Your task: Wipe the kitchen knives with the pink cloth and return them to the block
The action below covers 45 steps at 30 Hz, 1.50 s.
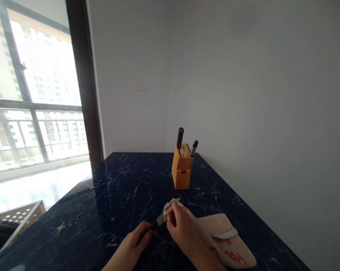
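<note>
Gripping a slim dark handle, the left hand (137, 241) is curled snugly round the knife (160, 219), thumb and fingers closed at the near end. And what a contrast of textures: smooth, flat, grey metal running straight into soft, crumpled cloth (216, 223), the pointed tip poking out beyond the folds! Over on the other side, the right hand (182, 226) has its fingers bunched tightly, pinching that pale fabric around the blade. Look at the poses: the left forearm slants up from the bottom edge, the right one leans in from the lower right, and the two hands sit close together, with a stretch of bare blade between them. The rest of the cloth, plush and pinkish-white with red lettering, spreads beside and below the right wrist. Beneath it all, a glossy dark-blue tabletop (130, 188), marbled with pale veins. Just beyond the hands stands the knife block (182, 169), warm-toned wood, angular and slotted on top, a black handle (180, 138) upright at its left, a shorter dark handle (194, 148) tilting out at right. Behind, plain pale walls (229, 94)!
</note>
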{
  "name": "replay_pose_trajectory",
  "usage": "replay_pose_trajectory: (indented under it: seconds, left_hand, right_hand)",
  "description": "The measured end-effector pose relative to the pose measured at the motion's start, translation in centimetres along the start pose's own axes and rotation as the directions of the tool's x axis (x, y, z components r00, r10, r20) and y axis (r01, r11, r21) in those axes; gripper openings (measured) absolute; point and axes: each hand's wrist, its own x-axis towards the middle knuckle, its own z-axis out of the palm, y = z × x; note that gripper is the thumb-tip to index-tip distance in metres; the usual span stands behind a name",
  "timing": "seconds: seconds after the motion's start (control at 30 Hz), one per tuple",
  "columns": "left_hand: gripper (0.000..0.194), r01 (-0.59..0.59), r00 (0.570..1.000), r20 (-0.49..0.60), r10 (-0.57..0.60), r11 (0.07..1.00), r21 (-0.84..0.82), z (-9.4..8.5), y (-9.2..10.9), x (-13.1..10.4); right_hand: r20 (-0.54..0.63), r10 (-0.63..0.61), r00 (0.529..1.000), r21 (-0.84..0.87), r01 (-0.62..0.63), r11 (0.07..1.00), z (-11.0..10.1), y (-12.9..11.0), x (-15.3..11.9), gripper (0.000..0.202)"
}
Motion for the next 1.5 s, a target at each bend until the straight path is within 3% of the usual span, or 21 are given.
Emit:
replay_pose_trajectory:
  seconds: [0.13, 0.3, 0.4, 0.6, 0.83, 0.97, 1.17, 1.5]
  left_hand:
    - [0.024, -0.028, 1.0, 0.006, 0.028, 0.999, -0.023, 0.0, 0.0, -0.1]
    - [0.025, -0.007, 1.0, -0.008, 0.008, 0.999, 0.035, 0.2, -0.1, -0.2]
    - [0.024, -0.023, 1.0, -0.003, 0.024, 0.998, 0.051, 0.2, -0.1, -0.2]
    - [0.024, -0.04, 0.999, -0.008, 0.04, 0.998, 0.045, 0.1, -0.1, -0.1]
    - [0.02, -0.037, 0.999, 0.003, 0.037, 0.993, 0.11, 0.2, 0.1, -0.3]
    - [0.021, -0.044, 0.999, 0.003, 0.045, 0.99, 0.134, 0.2, 0.3, -0.3]
    - [0.021, -0.035, 0.999, -0.011, 0.037, 0.989, 0.144, 0.1, 0.4, -0.5]
    - [0.024, -0.016, 1.0, -0.013, 0.017, 0.993, 0.115, 0.2, 0.1, -0.3]
  right_hand:
    - [0.071, -0.078, 0.994, 0.013, 0.077, 0.997, 0.5, -0.5, -0.4, 0.018]
    - [-0.082, 0.026, 0.996, 0.022, -0.024, 0.999, -0.3, 1.6, 0.5, 0.013]
    - [-0.117, 0.058, 0.991, 0.037, -0.054, 0.998, -0.7, 2.3, 0.8, 0.013]
    - [0.02, -0.074, 0.997, 0.02, 0.074, 0.997, -0.7, 0.0, 0.2, 0.013]
    - [-0.156, 0.148, 0.977, 0.121, -0.13, 0.984, -1.8, 2.7, 1.3, 0.01]
    - [-0.198, 0.177, 0.964, 0.131, -0.153, 0.979, -2.2, 2.8, 1.5, 0.009]
    - [-0.162, 0.154, 0.975, 0.16, -0.128, 0.979, -1.8, 2.1, 1.3, 0.008]
    - [-0.127, 0.263, 0.956, 0.208, -0.234, 0.95, -1.8, 3.4, 1.3, 0.006]
